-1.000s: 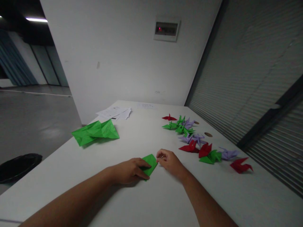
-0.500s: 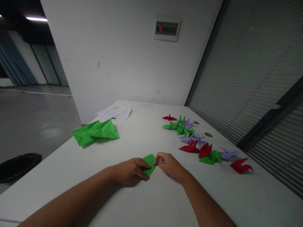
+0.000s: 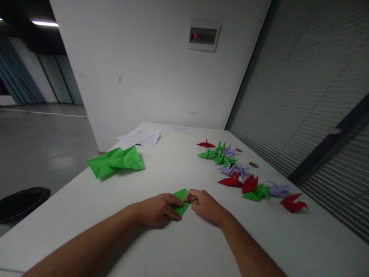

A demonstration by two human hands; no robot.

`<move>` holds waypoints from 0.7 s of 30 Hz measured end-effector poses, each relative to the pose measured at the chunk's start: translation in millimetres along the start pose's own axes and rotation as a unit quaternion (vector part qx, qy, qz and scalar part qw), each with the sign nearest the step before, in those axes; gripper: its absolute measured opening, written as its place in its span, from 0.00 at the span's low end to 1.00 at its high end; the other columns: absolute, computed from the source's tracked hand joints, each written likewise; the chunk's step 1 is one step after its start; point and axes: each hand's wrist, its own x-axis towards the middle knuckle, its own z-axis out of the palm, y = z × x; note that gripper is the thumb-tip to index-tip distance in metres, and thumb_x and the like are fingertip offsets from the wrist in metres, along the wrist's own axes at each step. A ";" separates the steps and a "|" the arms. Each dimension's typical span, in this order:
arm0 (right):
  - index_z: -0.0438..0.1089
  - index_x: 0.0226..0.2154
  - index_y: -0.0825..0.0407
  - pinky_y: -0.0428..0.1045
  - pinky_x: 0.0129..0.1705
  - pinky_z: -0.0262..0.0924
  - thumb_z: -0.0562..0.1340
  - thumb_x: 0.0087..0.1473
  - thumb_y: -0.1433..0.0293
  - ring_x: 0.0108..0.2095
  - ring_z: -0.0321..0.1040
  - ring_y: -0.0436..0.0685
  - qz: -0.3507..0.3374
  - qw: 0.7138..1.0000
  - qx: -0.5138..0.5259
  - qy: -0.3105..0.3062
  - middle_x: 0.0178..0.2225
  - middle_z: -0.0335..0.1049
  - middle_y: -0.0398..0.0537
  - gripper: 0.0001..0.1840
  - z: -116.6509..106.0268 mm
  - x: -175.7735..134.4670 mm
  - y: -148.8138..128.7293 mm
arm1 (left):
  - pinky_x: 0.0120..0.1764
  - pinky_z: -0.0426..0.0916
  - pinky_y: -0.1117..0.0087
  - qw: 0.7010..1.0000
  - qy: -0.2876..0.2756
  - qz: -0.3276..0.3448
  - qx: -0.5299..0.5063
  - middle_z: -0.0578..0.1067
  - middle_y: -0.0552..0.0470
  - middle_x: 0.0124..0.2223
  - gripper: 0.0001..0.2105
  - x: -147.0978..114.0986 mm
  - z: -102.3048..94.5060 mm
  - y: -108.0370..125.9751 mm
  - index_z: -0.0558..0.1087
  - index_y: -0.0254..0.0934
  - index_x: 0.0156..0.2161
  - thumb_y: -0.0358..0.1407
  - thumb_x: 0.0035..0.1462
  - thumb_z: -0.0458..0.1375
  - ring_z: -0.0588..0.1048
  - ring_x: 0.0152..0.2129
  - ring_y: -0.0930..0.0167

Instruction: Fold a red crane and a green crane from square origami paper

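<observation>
A small folded piece of green paper (image 3: 181,209) lies on the white table in front of me. My left hand (image 3: 158,209) holds it down from the left, thumb at the near corner and fingers across its surface, covering part of it. From the right, my right hand (image 3: 204,204) has its fingers curled, with index finger and thumb at the paper's right edge. Its fingertips touch the paper; whether a flap is pinched between them is too small to tell.
Several red, green and purple paper cranes (image 3: 230,157) stand along the table's right side. Crumpled green paper sheets (image 3: 117,162) lie at the left, with printed white papers (image 3: 140,137) behind them. A black-lined bin (image 3: 24,204) stands on the floor left of the table.
My right hand's fingertips have shifted slightly left, further over the green paper. My left hand has stayed in place.
</observation>
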 end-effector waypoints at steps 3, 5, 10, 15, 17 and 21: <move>0.76 0.39 0.51 0.44 0.29 0.51 0.56 0.43 0.81 0.25 0.62 0.49 -0.003 1.000 -0.022 0.019 0.31 0.76 0.41 0.21 -0.4 0.5 2.2 | 0.60 0.66 0.57 1.000 0.000 -0.002 0.003 0.74 0.41 0.58 0.14 -1.1 1.1 -1.1 0.81 0.45 0.50 0.31 0.65 0.57 0.73 0.55 0.58; 0.76 0.40 0.51 0.44 0.32 0.54 0.56 0.44 0.81 0.28 0.66 0.51 -0.005 0.999 -0.033 0.036 0.34 0.77 0.43 0.22 -2.0 1.1 3.4 | 0.60 0.66 0.58 1.000 -0.005 -0.006 0.004 0.74 0.41 0.59 0.14 -1.4 0.6 -0.8 0.81 0.45 0.50 0.31 0.65 0.57 0.73 0.55 0.59; 0.77 0.39 0.51 0.44 0.30 0.52 0.57 0.45 0.81 0.26 0.64 0.50 -0.008 0.999 -0.014 0.046 0.31 0.77 0.42 0.20 -6.7 0.6 2.2 | 0.59 0.66 0.58 1.000 -0.001 0.000 0.000 0.74 0.41 0.58 0.13 0.1 -2.2 2.0 0.81 0.45 0.50 0.31 0.64 0.58 0.74 0.54 0.58; 0.77 0.30 0.52 0.44 0.26 0.48 0.59 0.46 0.80 0.22 0.59 0.49 -0.030 0.999 -0.005 -0.010 0.23 0.72 0.38 0.13 -6.2 -2.4 -0.3 | 0.58 0.67 0.58 1.000 -0.001 0.000 0.001 0.75 0.40 0.58 0.14 1.5 -2.4 2.8 0.81 0.44 0.50 0.30 0.63 0.58 0.74 0.53 0.58; 0.78 0.30 0.52 0.44 0.28 0.51 0.58 0.45 0.81 0.24 0.62 0.49 -0.037 0.999 -0.012 -0.011 0.25 0.74 0.40 0.15 -5.9 -2.6 0.0 | 0.58 0.67 0.58 1.000 -0.004 -0.003 0.002 0.74 0.40 0.58 0.14 1.7 -2.3 2.5 0.81 0.44 0.50 0.29 0.63 0.59 0.74 0.54 0.58; 0.78 0.32 0.51 0.44 0.31 0.53 0.57 0.46 0.82 0.26 0.67 0.51 -0.017 0.999 -0.037 0.026 0.29 0.78 0.42 0.16 -8.1 -0.7 3.0 | 0.59 0.66 0.57 1.000 -0.003 -0.001 0.004 0.75 0.41 0.58 0.14 2.2 -3.1 3.0 0.81 0.45 0.49 0.29 0.63 0.58 0.74 0.54 0.58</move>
